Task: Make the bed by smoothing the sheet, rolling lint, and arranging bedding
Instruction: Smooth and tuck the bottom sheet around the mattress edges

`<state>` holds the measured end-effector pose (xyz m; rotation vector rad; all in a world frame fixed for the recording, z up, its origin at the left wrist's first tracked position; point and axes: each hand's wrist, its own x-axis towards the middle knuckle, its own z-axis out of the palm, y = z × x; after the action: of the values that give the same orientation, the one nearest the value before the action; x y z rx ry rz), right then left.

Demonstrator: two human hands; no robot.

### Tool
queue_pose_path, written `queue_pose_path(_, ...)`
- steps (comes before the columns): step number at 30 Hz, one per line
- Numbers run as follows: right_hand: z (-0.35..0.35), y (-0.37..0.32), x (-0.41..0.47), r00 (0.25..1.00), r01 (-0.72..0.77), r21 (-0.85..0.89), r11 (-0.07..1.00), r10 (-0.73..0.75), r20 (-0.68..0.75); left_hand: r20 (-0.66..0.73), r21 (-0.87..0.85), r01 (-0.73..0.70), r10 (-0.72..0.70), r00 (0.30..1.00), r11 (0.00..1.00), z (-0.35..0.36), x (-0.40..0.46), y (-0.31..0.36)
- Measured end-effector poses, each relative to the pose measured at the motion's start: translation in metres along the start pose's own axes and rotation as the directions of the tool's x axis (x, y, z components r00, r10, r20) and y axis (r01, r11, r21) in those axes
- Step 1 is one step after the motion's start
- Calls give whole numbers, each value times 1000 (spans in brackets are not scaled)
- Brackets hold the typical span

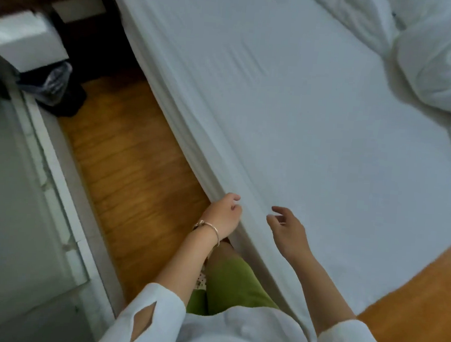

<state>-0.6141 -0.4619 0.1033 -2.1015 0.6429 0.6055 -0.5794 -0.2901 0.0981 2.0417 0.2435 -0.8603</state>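
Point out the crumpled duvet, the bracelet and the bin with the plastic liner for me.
crumpled duvet (440, 61): head view, on its bunched middle fold.
bracelet (211, 227): head view, on the band across the left wrist.
bin (54, 81): head view, on its clear plastic liner.

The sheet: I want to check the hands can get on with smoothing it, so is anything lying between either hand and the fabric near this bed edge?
Nothing visible is. The left hand is at the sheet where it folds over the mattress edge; the right hand is over bare sheet. The bunched duvet lies far off.
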Motion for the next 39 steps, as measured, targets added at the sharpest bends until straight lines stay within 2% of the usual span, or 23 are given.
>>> queue_pose_path(3,19,-63,39,1000,24,78,997,-23,-13,-66,-95,23,-29,997,995,-57,32,4)
queue_pose_path(6,43,-135,103,999,33,147,989,-38,31,-92,-82,41,-49,995,996,-121,87,16)
queue_pose_path(10,71,-249,181,987,74,64,995,-83,139,-143,-42,94,-99,985,995,-221,153,38)
queue_pose_path(16,99,-399,258,953,193,-11,981,-185,239,-243,-245,82,-143,959,966,-356,221,57)
queue_pose_path(19,120,-458,297,959,210,-34,977,-199,201,-260,-304,92,-175,950,948,-413,266,57)
queue_pose_path(22,150,-513,340,975,198,-60,978,-190,114,-234,-287,97,-168,958,953,-476,317,56)
queue_pose_path(27,209,-612,399,992,109,28,994,-110,56,-192,-199,78,-117,974,977,-614,398,60)
queue_pose_path(31,243,-700,435,994,106,102,989,-109,27,-186,-141,54,-80,979,989,-711,454,78)
queue_pose_path(39,261,-827,541,995,85,204,975,-94,31,-210,-219,67,-114,971,973,-814,573,125)
